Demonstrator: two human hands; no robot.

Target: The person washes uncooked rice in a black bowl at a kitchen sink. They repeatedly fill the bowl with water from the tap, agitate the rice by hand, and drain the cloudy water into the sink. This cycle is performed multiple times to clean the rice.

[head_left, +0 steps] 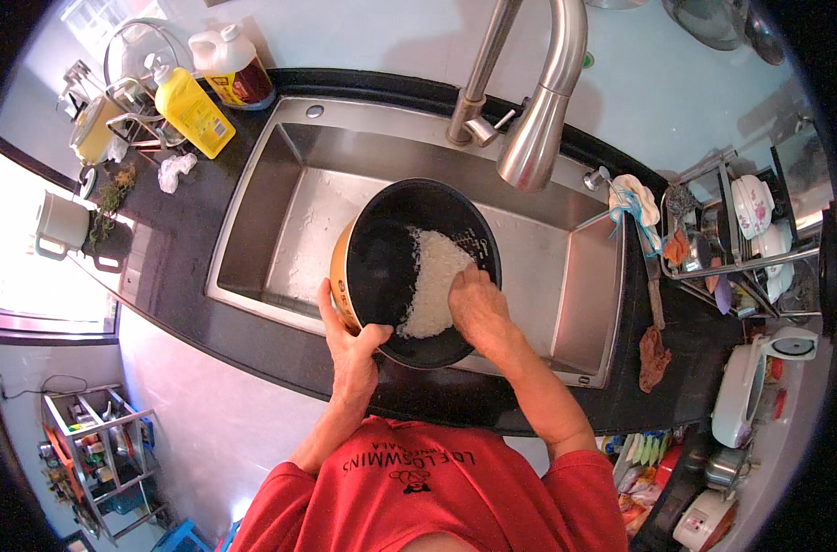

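A round pot (pixel 375 267), black inside and orange outside, is tilted over the front part of the steel sink (pixel 294 221). White rice grains (pixel 434 281) lie heaped along its right inner side. My left hand (pixel 352 354) grips the pot's lower left side, thumb near the rim and fingers along the outer wall. Inside the pot, my right hand (pixel 479 308) is curled down against the rice at the right, its fingertips partly hidden by the hand and the grains.
A steel faucet (pixel 533 138) hangs over the sink's far side. At the back left stand a yellow bottle (pixel 195 110) and a white jug (pixel 233 69). A dish rack (pixel 736 230) with bowls is at the right, past cloths (pixel 635 207). A pale pot (pixel 63 225) sits far left.
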